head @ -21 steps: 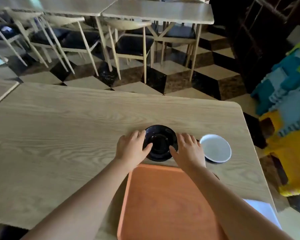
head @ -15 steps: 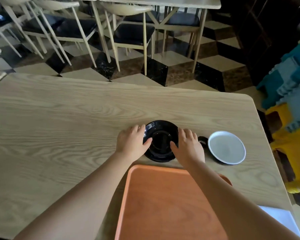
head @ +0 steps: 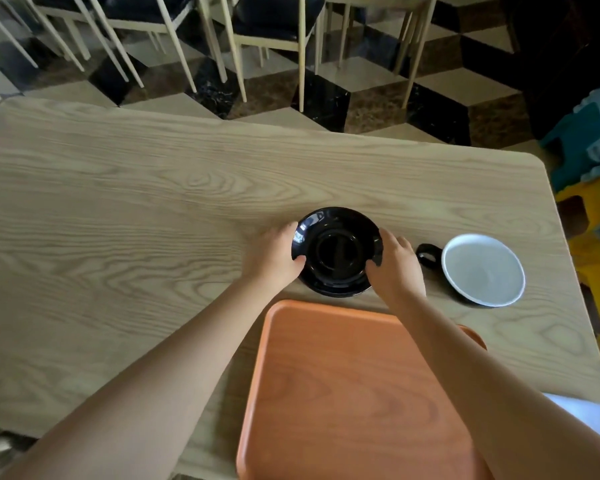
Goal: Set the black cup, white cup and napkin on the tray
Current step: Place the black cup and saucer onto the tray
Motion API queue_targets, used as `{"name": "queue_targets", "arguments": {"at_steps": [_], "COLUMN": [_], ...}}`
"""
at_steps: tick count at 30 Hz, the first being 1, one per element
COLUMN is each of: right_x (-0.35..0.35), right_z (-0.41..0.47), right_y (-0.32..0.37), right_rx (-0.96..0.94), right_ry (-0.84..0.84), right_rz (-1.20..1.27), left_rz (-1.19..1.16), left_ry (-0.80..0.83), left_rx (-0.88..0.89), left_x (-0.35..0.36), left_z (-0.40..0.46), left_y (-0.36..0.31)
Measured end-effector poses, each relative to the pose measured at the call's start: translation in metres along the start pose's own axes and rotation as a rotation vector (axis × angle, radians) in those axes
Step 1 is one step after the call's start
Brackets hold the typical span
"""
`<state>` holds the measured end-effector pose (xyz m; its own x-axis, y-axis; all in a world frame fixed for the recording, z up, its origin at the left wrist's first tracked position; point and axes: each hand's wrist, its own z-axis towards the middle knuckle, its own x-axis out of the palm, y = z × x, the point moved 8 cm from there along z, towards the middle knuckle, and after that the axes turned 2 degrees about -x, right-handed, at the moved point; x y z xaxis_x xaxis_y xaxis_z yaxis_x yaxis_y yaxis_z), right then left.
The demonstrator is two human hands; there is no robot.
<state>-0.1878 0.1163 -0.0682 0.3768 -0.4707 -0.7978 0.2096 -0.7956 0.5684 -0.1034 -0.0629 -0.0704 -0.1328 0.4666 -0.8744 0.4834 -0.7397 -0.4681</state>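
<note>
The black cup (head: 336, 251), seen from above as a round glossy black dish, sits on the wooden table (head: 118, 220) just beyond the orange tray (head: 343, 393). My left hand (head: 274, 258) grips its left rim and my right hand (head: 394, 268) grips its right rim, thumbs hooked over the edge. A dark band shows under its near side; I cannot tell whether it is off the table. The white cup (head: 482, 270), with a dark handle on its left, stands to the right of my right hand. A white napkin (head: 582, 417) lies at the table's near right corner.
The tray lies under my forearms at the table's near edge with nothing on it. Pale wooden chairs (head: 264, 26) stand on the chequered floor beyond the table. Blue and yellow foam blocks (head: 596, 188) sit past the table's right edge.
The view has tilted down and closer. Both hands have tightened on the black cup's rim, thumbs now over its edge. The white cup, napkin and tray have not moved.
</note>
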Motion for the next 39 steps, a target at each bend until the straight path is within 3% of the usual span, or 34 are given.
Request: {"name": "queue_targets", "arguments": {"at_steps": [3, 7, 15, 23, 34, 39], "right_x": [-0.004, -0.019, -0.019, 0.004, 0.021, 0.021], "right_z": [-0.002, -0.017, -0.079, -0.131, -0.141, -0.140], "right_y": [-0.001, 0.000, -0.011, -0.030, -0.036, -0.038], "right_rx": [0.010, 0.010, 0.005, 0.021, 0.073, 0.071], "right_ry": [-0.030, -0.068, -0.027, 0.066, 0.108, 0.096], "right_rz": [0.124, 0.223, 0.429, 0.496, 0.525, 0.493], "left_rz": [-0.324, -0.544, -0.768, -0.653, -0.403, -0.165], "left_ry": [0.084, 0.173, 0.083, 0.111, 0.060, 0.077], "left_rx": [-0.067, -0.220, -0.300, -0.340, -0.335, -0.302], "left_x": [0.010, 0.011, -0.024, -0.009, -0.014, -0.018], "left_z": [-0.001, -0.018, -0.101, -0.162, -0.163, -0.158], "left_y": [0.008, 0.022, 0.030, 0.047, 0.043, 0.037]}}
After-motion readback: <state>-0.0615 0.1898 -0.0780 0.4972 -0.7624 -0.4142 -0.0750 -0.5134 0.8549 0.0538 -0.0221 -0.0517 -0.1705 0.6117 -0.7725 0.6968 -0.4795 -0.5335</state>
